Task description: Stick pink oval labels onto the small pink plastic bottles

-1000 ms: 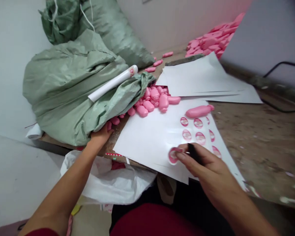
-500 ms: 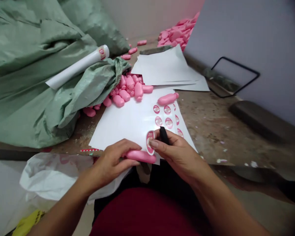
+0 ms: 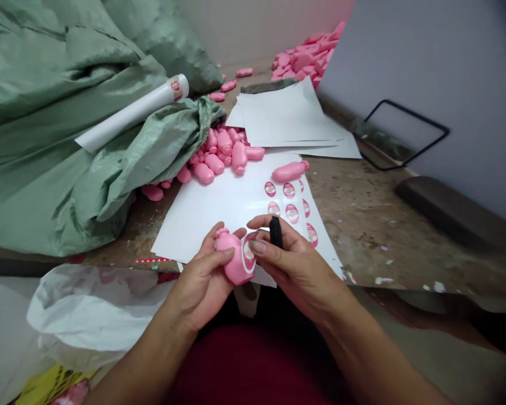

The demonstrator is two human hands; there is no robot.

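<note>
A pink bottle (image 3: pixel 233 260) is in my left hand (image 3: pixel 204 275), its broad face turned up and its neck toward the table. My right hand (image 3: pixel 293 259) pinches an oval pink-and-white sticker (image 3: pixel 249 253) between thumb and fingers, and the sticker lies against the bottle's right side. A black band wraps one finger of that hand. Just beyond my hands is a white sheet (image 3: pixel 211 208) with rows of oval stickers at its right side. Another pink bottle (image 3: pixel 290 171) lies on the sheet above those stickers.
Pink bottles (image 3: pixel 223 143) spill from a green sack (image 3: pixel 59 146) at the left, with a white roll (image 3: pixel 135 112) on it. White papers (image 3: pixel 287 118) lie behind. More bottles (image 3: pixel 301 59) are heaped at the back. A black wire frame (image 3: pixel 405 135) stands right; a white bag (image 3: pixel 93 309) hangs at the front left.
My left hand has turned the bottle from its side to face up. My right hand has brought the sticker down and left against it.
</note>
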